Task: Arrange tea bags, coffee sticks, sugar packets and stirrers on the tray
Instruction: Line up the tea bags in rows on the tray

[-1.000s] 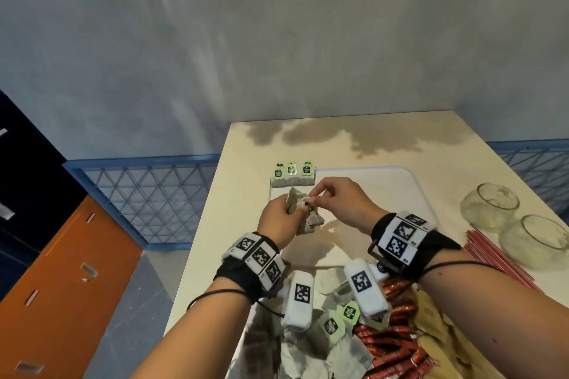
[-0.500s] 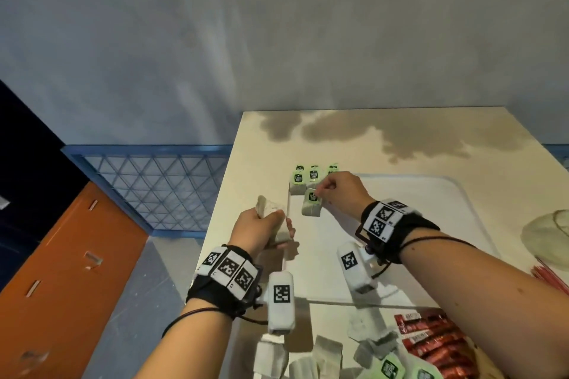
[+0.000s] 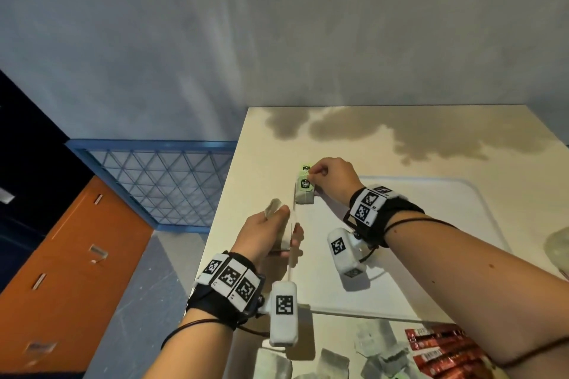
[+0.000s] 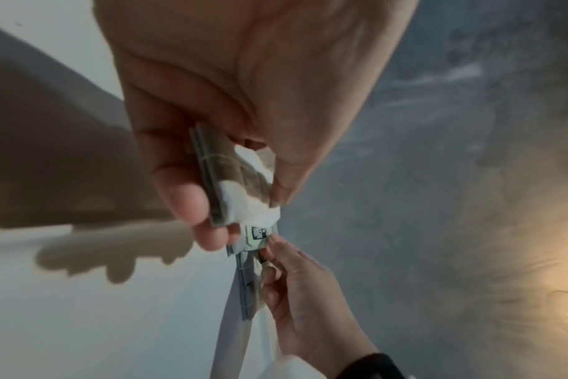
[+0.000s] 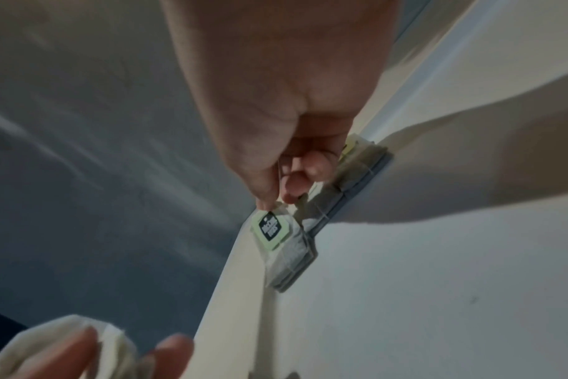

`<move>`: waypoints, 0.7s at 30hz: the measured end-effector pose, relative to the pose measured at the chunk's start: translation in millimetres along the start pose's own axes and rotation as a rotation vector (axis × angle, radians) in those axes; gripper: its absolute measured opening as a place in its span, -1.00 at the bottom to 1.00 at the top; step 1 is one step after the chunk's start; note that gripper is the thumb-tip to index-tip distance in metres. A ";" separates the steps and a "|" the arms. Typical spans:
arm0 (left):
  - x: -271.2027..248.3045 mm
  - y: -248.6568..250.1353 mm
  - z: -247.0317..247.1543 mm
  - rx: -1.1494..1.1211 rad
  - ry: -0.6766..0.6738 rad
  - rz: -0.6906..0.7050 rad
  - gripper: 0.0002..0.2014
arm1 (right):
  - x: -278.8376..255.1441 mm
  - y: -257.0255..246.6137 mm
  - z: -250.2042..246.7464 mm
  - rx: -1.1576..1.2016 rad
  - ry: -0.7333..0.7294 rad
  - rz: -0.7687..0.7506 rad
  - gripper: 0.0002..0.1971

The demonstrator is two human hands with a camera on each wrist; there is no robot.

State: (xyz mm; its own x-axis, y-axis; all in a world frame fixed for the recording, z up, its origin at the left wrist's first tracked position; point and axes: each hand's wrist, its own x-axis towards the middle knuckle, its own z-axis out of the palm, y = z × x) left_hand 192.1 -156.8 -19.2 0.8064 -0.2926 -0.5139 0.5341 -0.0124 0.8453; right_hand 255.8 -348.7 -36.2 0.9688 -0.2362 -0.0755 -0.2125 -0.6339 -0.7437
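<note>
A white tray (image 3: 431, 255) lies on the cream table. At its far left corner a tea bag (image 3: 304, 194) with a green tag (image 5: 270, 228) lies on the tray, with more tea bags behind it. My right hand (image 3: 317, 175) pinches that tag between thumb and forefinger. My left hand (image 3: 271, 234) hovers over the tray's left edge and grips several tea bags (image 4: 237, 179) in a small stack. Loose tea bags (image 3: 375, 344) and red coffee sticks (image 3: 443, 348) lie on the table near the tray's front edge.
A clear glass (image 3: 557, 249) stands at the right edge of the head view. The table's left edge (image 3: 221, 224) drops to the floor, where a blue mesh panel (image 3: 160, 181) and an orange cabinet (image 3: 67, 271) stand. A grey wall rises behind the table.
My right hand carried one tea bag from the left hand's stack to the tray's far left corner and laid it down. My left hand drew back toward me with the remaining bags.
</note>
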 end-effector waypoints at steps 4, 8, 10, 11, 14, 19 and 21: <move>-2.5 -3.2 0.1 0.157 0.014 0.044 -0.77 | -17.7 2.6 -12.1 0.146 0.028 0.005 -0.84; -12.9 -7.6 12.5 0.257 -0.044 0.057 -0.79 | -66.8 -8.3 -29.2 0.420 -0.108 -0.050 -0.85; -22.9 -6.7 21.7 0.296 -0.071 0.072 -0.83 | -93.9 -11.5 -34.3 0.474 -0.191 -0.082 -0.78; -26.2 -6.7 25.8 0.322 -0.083 0.083 -0.86 | -104.3 -11.5 -35.2 0.472 -0.217 -0.105 -0.76; -35.5 -8.3 36.8 0.423 -0.105 0.142 -0.90 | -124.8 -7.0 -37.3 0.410 -0.199 -0.170 -0.84; -52.4 -16.4 42.9 0.431 -0.128 0.123 -0.80 | -145.3 0.6 -44.7 0.406 -0.008 -0.127 -0.87; -56.9 -20.5 43.1 0.383 -0.054 0.132 -0.83 | -155.6 1.4 -48.4 0.440 0.077 -0.093 -0.82</move>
State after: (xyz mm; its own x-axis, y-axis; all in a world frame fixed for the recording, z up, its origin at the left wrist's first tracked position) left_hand 124.3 -181.1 -1.0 0.8421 -0.3648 -0.3973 0.2855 -0.3235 0.9021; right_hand 98.6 -348.4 6.6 0.9654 -0.2574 0.0424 -0.0342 -0.2860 -0.9576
